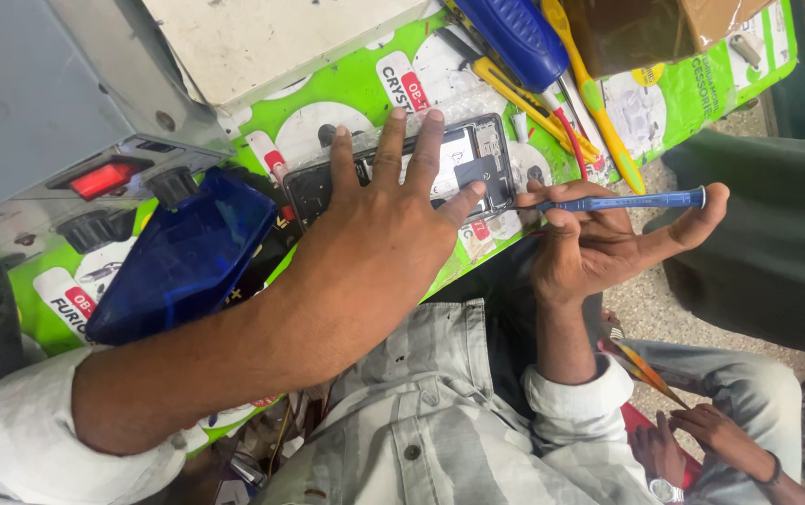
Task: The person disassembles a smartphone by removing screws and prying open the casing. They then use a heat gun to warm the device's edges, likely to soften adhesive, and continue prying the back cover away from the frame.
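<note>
Here my left hand [385,229] lies flat, fingers spread wide, pressing on an opened phone [402,173] that sits on the green printed mat [346,89]. The phone lies back side up with its cover off, so the dark inner frame and boards show between my fingers. My palm covers its lower edge, and the thumb tip reaches its right end.

My right hand [599,243] is just beside the phone's right end. It holds a slim blue screwdriver [622,200] level, pinched between thumb and forefinger near the tip, with another finger capping the far end of the handle. The tip points left toward the phone's right edge; I cannot tell whether it touches.

To the left of the phone, a translucent blue lid [182,257] lies tilted on the mat, next to a grey box [56,103] with a lit red switch [101,180] and black knobs. Above the phone, a blue-handled tool [514,37] and yellow-handled tools [594,93] lie in a bunch near a brown carton [645,33]. At the lower right, another person's hand [716,435] rests on a knee, well apart from mine.
</note>
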